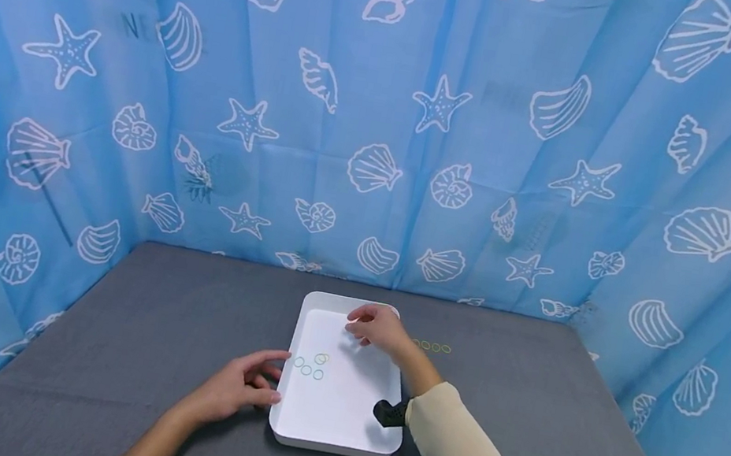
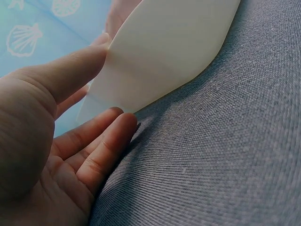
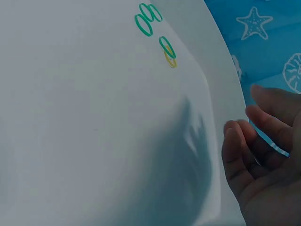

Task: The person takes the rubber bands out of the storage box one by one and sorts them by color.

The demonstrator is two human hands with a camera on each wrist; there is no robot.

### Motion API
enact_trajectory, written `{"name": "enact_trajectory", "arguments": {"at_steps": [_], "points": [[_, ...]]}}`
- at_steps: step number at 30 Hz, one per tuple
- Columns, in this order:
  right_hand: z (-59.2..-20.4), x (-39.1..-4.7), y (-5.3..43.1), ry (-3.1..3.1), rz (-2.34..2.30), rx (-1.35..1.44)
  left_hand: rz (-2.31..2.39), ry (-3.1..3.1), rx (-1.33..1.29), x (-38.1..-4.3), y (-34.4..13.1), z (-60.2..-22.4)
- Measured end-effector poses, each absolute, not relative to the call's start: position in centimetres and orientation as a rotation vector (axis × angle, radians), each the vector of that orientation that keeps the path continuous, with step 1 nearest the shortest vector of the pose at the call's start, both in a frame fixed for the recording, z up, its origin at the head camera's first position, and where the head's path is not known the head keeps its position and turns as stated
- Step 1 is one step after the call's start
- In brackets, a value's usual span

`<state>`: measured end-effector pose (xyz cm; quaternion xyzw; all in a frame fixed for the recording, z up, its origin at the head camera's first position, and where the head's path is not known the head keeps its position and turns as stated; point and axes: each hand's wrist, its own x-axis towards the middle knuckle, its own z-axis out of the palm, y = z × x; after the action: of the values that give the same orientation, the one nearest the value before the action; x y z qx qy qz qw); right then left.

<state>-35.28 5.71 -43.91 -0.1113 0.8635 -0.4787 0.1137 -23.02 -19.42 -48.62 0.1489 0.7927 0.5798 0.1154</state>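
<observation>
A white rectangular tray (image 1: 333, 434) sits on the grey cloth. My left hand (image 1: 232, 390) rests against its left side, with thumb and fingertips touching the wall and rim in the left wrist view. Over the far right part of the tray hovers my right hand (image 1: 378, 327), its fingers loosely bent. Nothing shows between those fingers in the right wrist view. On the tray floor, near the left wall, lie several thin green rings (image 3: 143, 25), rubber-band-like, and a yellow ring (image 3: 170, 60) overlapping one of them.
Several thin yellow rings (image 1: 436, 347) lie in a row on the grey cloth (image 1: 509, 410), right of the tray and partly behind my right wrist. A blue curtain (image 1: 355, 115) with white shell prints hangs around the table's back and sides.
</observation>
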Motion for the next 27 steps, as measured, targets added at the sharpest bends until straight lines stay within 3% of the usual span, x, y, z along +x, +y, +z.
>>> {"name": "enact_trajectory", "arguments": {"at_steps": [13,27], "points": [[-45.4,-34.6,4.5,2.479,-1.105,-0.732,1.69,2.323,0.442,-23.0,-19.4,-48.4],[-46.1,-34.4,3.6,2.496,-0.948,-0.719,1.713,2.283,0.48,-23.0,-19.6,-48.5]]}}
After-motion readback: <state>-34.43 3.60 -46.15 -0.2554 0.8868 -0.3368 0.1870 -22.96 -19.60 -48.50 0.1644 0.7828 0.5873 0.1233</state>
